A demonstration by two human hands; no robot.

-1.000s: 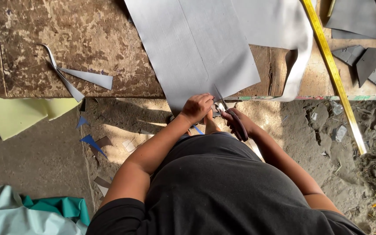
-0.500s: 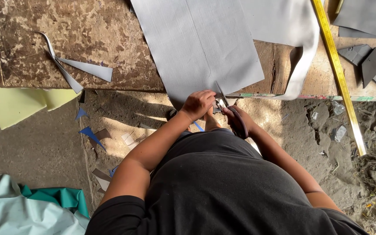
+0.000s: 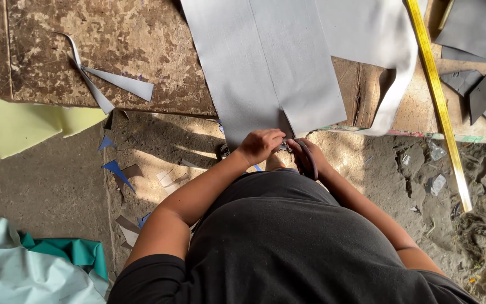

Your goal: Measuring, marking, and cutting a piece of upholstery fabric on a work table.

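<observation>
1. A large grey sheet (image 3: 265, 62) lay flat on a worn tabletop (image 3: 142, 39), its near edge hanging just over the tabletop's front edge, right in front of the person.
2. The left hand (image 3: 261, 145) gripped that near edge, fingers curled together and pinched on the sheet beside a short cut.
3. The right hand (image 3: 306, 159) held a pair of scissors (image 3: 302, 155), fingers closed through the dark handles; the blades met the sheet at the cut, mostly hidden by the hands.
4. The sheet looked thin, light and floppy, like fabric or soft leatherette, so it would sag unless held close beside the cut line, where the left hand was.
5. Its long axis ran away from the person, and a straight line along it led up from the cut.
6. Grey offcuts (image 3: 108, 84) lay to the left, and a yellow measuring tape (image 3: 437, 95) to the right.
</observation>
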